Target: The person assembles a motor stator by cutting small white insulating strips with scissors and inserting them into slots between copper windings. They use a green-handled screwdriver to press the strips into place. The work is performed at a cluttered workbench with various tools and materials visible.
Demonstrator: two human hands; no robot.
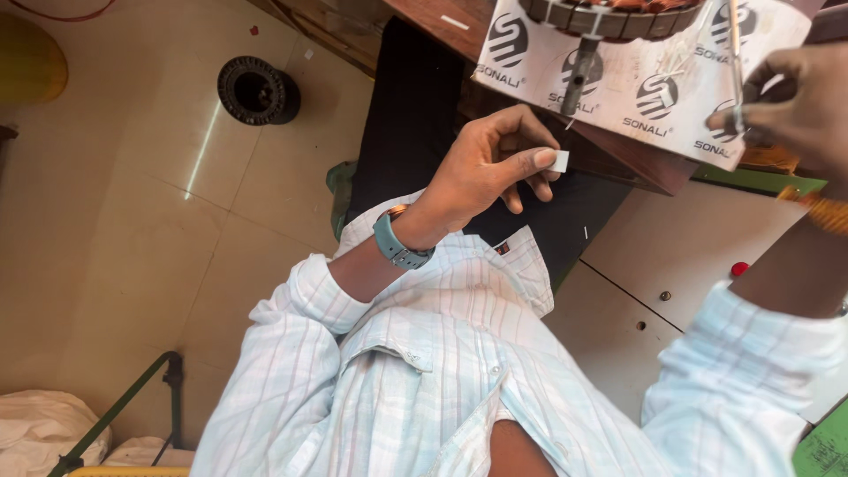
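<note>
Left hand [495, 168] raised in front of the desk's [618, 157] near edge, thumb and forefinger pinched together on a small white slip [560, 161], other fingers curled under; held up and clear of the desk, seemingly to keep the slip ready and uncrumpled. Grey watch [396, 243] on that wrist, striped shirt sleeve [300, 318] pushed back.

Right hand [795, 102] at the desk's right end, fingers closed round a thin metal rod [735, 53] standing nearly upright, its lower end hidden in the fist; gripped low, probably for steady control of the tip. Cannot tell what the tip touches.

On the desk, a white printed sheet [645, 97] spread under a ring-shaped motor core [609, 16] with dark slots and copper winding, the sheet hanging over the near edge, likely laid to protect the wood and catch bits. Core only partly in view at the top.

Beyond the desk, on the tiled floor [132, 203], a black round core [256, 90] lying flat, well apart from both hands. Red button [739, 268] on a pale cabinet front [689, 256] below the desk.
</note>
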